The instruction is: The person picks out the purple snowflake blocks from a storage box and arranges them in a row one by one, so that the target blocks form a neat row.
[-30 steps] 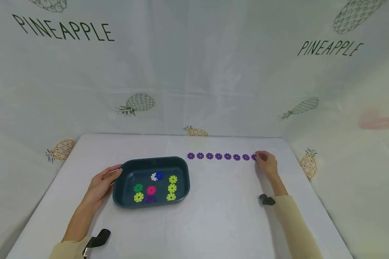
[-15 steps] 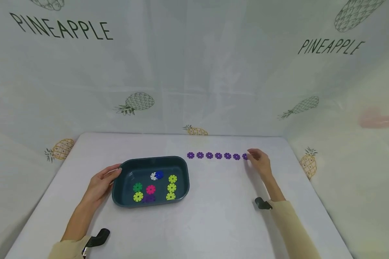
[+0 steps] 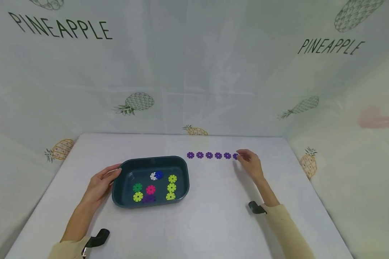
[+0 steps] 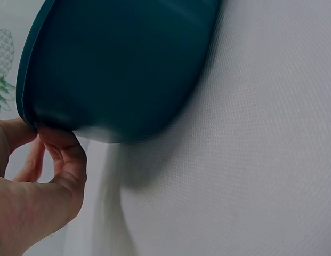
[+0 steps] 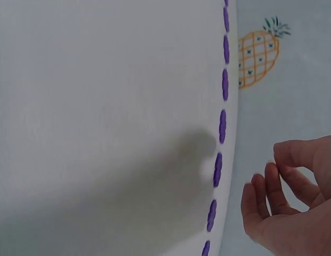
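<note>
My left hand (image 3: 98, 187) grips the left end of a dark teal plastic tray (image 3: 134, 172), with thumb and fingers (image 4: 69, 152) pinching its rim in the left wrist view. Inside lie notched flower-shaped discs: yellow-green ones (image 3: 171, 187), a green one (image 3: 137, 187), a pink one (image 3: 150, 189), a white one (image 3: 153, 176), a blue one (image 3: 159, 175) and dark purple (image 3: 149, 198). A straight row of purple discs (image 3: 209, 155) lies flat toward the table's back. Over its right part my right hand (image 3: 251, 166) hovers, fingers loosely curved around nothing, hiding some discs in the head view.
The white table (image 3: 207, 223) ends at the back against a pale curtain (image 3: 214, 72) printed with pineapples. A black wrist device (image 3: 98, 238) sits by the left sleeve, another black device (image 3: 256, 207) by the right one.
My right hand has moved left along the purple row, covering discs further left in the head view. My left hand and the tray have stayed in place.
</note>
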`<state>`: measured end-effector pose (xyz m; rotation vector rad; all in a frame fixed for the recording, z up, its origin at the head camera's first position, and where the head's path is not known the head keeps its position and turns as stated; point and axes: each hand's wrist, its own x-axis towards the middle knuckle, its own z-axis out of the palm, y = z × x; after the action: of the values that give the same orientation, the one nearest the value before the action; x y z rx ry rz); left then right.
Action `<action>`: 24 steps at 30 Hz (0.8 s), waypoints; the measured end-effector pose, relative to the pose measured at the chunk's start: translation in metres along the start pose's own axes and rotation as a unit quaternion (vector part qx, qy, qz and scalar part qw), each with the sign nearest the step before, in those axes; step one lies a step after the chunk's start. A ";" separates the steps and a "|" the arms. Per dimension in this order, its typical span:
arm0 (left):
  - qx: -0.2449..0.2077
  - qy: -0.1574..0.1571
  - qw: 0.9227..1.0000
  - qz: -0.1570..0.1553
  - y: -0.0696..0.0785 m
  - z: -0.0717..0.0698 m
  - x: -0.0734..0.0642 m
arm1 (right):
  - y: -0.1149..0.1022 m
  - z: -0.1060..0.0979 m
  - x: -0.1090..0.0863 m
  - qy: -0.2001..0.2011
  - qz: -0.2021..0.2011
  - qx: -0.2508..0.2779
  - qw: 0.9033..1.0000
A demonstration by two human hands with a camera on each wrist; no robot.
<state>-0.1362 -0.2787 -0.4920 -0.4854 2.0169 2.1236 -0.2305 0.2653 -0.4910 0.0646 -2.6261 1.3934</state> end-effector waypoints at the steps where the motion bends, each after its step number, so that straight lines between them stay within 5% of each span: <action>1: 0.002 0.001 1.000 0.000 0.000 0.000 0.000 | -0.002 0.002 -0.001 -0.002 -0.007 0.004 1.000; 18: 0.001 0.005 1.000 -0.006 0.002 0.000 0.001 | -0.049 0.040 -0.018 -0.053 -0.099 0.028 0.993; 24: 0.018 0.006 1.000 -0.001 0.001 0.002 0.000 | -0.064 0.052 -0.024 -0.087 -0.103 0.050 0.990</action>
<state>-0.1365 -0.2773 -0.4909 -0.4962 2.0554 2.0840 -0.2056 0.1850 -0.4714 0.4778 -2.5911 1.5051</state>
